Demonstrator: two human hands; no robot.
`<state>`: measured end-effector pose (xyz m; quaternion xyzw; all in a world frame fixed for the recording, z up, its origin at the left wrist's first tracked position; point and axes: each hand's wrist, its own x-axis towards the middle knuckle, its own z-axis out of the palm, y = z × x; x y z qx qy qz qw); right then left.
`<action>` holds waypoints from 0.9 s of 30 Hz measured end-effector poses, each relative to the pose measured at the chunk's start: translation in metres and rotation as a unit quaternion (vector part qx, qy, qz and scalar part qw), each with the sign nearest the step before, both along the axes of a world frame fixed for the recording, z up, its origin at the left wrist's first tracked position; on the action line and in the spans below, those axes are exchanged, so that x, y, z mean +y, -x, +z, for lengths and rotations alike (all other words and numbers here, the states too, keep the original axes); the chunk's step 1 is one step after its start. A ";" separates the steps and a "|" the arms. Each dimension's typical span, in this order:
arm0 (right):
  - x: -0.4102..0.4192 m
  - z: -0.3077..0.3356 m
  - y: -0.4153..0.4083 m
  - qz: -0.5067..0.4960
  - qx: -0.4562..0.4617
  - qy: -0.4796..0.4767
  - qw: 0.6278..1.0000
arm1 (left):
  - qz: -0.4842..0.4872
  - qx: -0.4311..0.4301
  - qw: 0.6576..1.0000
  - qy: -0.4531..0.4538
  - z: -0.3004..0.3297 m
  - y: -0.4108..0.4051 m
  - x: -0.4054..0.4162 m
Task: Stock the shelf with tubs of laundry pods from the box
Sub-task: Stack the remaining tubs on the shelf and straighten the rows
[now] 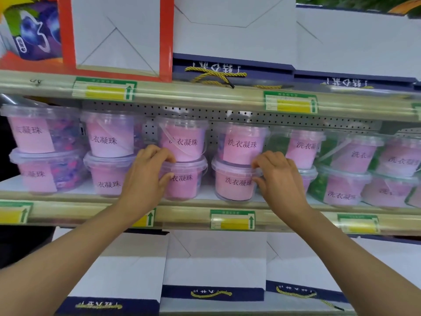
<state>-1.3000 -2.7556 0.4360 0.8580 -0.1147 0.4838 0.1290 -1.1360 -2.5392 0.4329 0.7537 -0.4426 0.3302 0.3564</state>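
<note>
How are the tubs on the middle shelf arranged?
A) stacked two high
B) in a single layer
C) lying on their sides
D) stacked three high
A: each lower tub carries an upper tub on its lid, all upright, along the whole shelf; the left hand and right hand are on stacks of two.

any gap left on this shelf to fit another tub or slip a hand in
Bare shelf floor shows between the far-left stack and the second stack. A narrow slot separates the two middle stacks, where the left hand and right hand rest. Right of that, tubs sit packed.
</note>
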 end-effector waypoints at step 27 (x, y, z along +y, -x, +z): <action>0.076 -0.003 -0.022 0.060 -0.005 -0.056 0.997 | -0.026 0.022 0.999 0.020 -0.009 -0.005 0.029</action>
